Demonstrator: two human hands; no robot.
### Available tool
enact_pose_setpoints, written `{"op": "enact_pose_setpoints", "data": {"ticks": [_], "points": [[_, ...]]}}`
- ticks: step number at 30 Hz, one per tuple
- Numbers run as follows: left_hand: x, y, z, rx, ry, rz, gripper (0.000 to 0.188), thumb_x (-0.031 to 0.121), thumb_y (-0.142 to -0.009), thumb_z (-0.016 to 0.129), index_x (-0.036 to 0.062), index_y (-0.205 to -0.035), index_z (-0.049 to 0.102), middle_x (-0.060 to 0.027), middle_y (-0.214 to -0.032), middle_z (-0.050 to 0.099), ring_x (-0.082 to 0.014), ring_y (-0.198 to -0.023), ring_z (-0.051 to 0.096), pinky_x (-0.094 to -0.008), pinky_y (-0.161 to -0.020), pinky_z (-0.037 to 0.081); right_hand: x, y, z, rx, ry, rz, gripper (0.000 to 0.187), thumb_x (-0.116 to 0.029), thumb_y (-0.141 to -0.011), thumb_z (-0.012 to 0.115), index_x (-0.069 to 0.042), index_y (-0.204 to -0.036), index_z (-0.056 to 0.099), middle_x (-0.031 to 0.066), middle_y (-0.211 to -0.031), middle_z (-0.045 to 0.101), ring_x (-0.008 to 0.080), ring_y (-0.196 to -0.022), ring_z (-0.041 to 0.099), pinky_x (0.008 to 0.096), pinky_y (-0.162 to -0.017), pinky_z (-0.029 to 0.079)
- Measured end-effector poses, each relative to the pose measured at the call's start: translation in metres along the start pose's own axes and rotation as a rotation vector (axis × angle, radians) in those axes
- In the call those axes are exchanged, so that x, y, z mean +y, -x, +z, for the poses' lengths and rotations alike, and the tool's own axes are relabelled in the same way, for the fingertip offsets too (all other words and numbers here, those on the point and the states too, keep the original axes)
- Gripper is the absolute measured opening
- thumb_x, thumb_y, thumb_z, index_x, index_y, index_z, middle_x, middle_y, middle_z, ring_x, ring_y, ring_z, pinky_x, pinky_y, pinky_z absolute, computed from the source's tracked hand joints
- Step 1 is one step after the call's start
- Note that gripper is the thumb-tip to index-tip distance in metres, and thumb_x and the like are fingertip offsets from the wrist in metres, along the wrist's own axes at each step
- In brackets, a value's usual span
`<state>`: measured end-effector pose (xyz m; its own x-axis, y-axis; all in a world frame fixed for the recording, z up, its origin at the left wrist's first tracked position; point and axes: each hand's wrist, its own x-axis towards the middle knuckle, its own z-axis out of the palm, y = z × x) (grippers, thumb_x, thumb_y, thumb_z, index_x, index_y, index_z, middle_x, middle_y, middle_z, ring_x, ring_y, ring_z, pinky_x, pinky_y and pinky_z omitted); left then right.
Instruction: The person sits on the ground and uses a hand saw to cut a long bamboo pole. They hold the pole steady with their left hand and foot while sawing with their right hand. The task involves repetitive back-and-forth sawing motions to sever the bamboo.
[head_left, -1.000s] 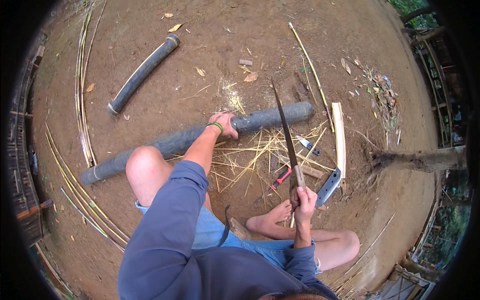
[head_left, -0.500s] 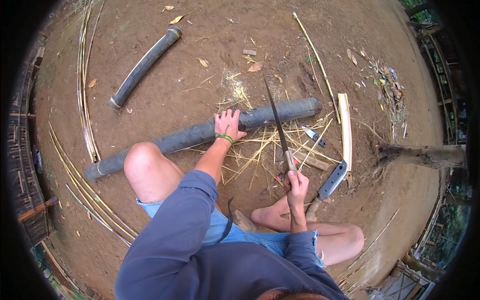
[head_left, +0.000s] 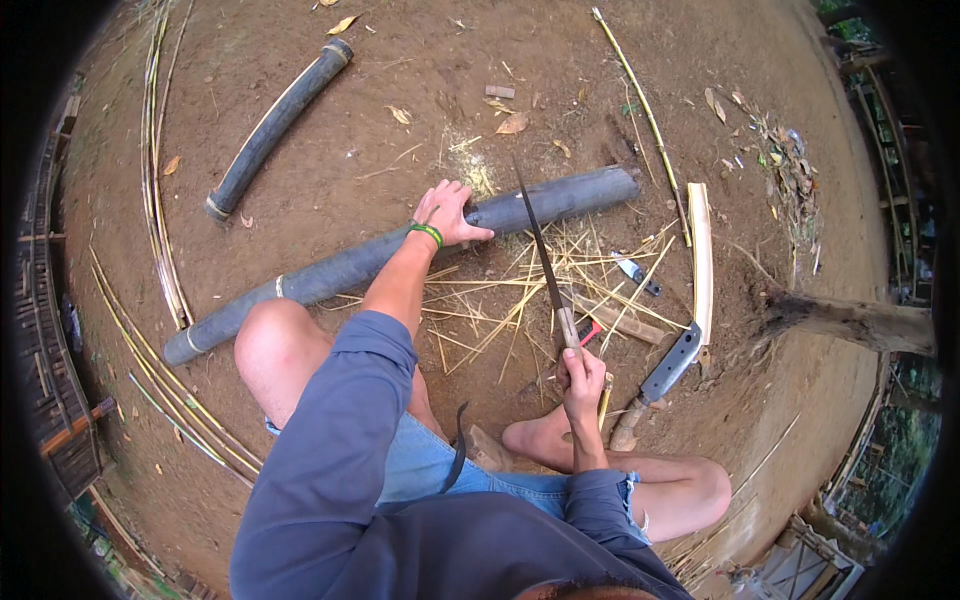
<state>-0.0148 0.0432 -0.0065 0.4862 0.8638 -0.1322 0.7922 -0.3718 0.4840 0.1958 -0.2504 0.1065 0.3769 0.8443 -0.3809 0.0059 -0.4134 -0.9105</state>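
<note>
A long dark bamboo pole (head_left: 350,264) lies slantwise on the dirt in front of my knees, its right end farther off. Closed over its far side near the middle is my left hand (head_left: 448,212), thumb toward the right, a green band on the wrist. My right hand (head_left: 582,378) is wrapped round the wooden handle of a narrow, tapering handsaw (head_left: 542,255). The dark blade points away from me and passes over the pole to the right of my left hand; whether it touches the bamboo I cannot tell. Pale sawdust (head_left: 470,168) lies just beyond the pole.
Thin split strips (head_left: 500,290) are scattered below the pole. At right lie a sheathed blade (head_left: 672,362), a pale split bamboo piece (head_left: 699,250) and a small knife (head_left: 636,272). A shorter dark bamboo length (head_left: 280,128) rests at far left. A tree trunk (head_left: 850,322) stands right.
The view has shifted slightly. My left hand has moved a little away and to the left, still on the pole. The saw has swung slightly left, still in my right hand.
</note>
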Motion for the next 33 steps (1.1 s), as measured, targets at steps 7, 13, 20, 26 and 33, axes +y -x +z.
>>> {"op": "enact_pose_setpoints", "data": {"ticks": [7,13,20,26,33], "points": [[-0.011,-0.013,-0.006,-0.131,-0.01,-0.027,0.08,0.07,-0.064,0.076,0.0081,-0.116,0.072,-0.0146,-0.111,0.068,-0.0311,-0.111,0.06,-0.0458,-0.101,0.045,0.003,-0.005,0.004,-0.037,-0.002,-0.011,0.039,-0.026,-0.1,0.058,-0.006,-0.068,0.049,-0.0039,-0.058,0.042,0.0059,-0.051,0.034,0.0271,-0.048,0.023],[0.025,0.018,0.025,0.118,-0.126,-0.296,0.081,0.068,-0.071,0.069,0.0117,-0.129,0.066,-0.0124,-0.115,0.07,-0.0307,-0.116,0.059,-0.0469,-0.104,0.041,0.015,-0.014,0.008,-0.057,0.052,-0.013,0.039,-0.026,-0.097,0.063,-0.003,-0.067,0.052,-0.0031,-0.057,0.044,0.0068,-0.053,0.038,0.0292,-0.049,0.027],[0.021,0.005,0.013,0.051,0.011,-0.334,0.071,0.064,-0.073,0.07,0.0079,-0.116,0.071,-0.0158,-0.114,0.071,-0.0325,-0.11,0.066,-0.044,-0.099,0.05,0.038,-0.043,0.019,-0.089,0.112,-0.049,0.039,-0.027,-0.097,0.062,-0.007,-0.067,0.05,-0.0049,-0.058,0.042,0.0063,-0.053,0.035,0.0285,-0.05,0.025],[0.009,-0.005,0.009,0.055,0.017,-0.327,0.068,0.066,-0.074,0.065,0.0075,-0.107,0.075,-0.0184,-0.106,0.074,-0.035,-0.102,0.07,-0.0467,-0.092,0.054,0.046,-0.079,0.028,-0.165,0.133,-0.121,0.04,-0.027,-0.097,0.06,-0.006,-0.066,0.048,-0.0047,-0.058,0.041,0.0075,-0.053,0.034,0.0304,-0.05,0.024],[0.006,-0.016,-0.003,-0.002,0.002,-0.348,0.066,0.067,-0.074,0.064,0.006,-0.095,0.078,-0.0205,-0.094,0.075,-0.0373,-0.093,0.072,-0.0481,-0.085,0.056,0.071,-0.075,0.019,-0.116,0.256,-0.165,0.038,-0.028,-0.096,0.062,0.0,-0.071,0.057,0.0025,-0.056,0.044,0.011,-0.057,0.041,0.0346,-0.054,0.032]]}}
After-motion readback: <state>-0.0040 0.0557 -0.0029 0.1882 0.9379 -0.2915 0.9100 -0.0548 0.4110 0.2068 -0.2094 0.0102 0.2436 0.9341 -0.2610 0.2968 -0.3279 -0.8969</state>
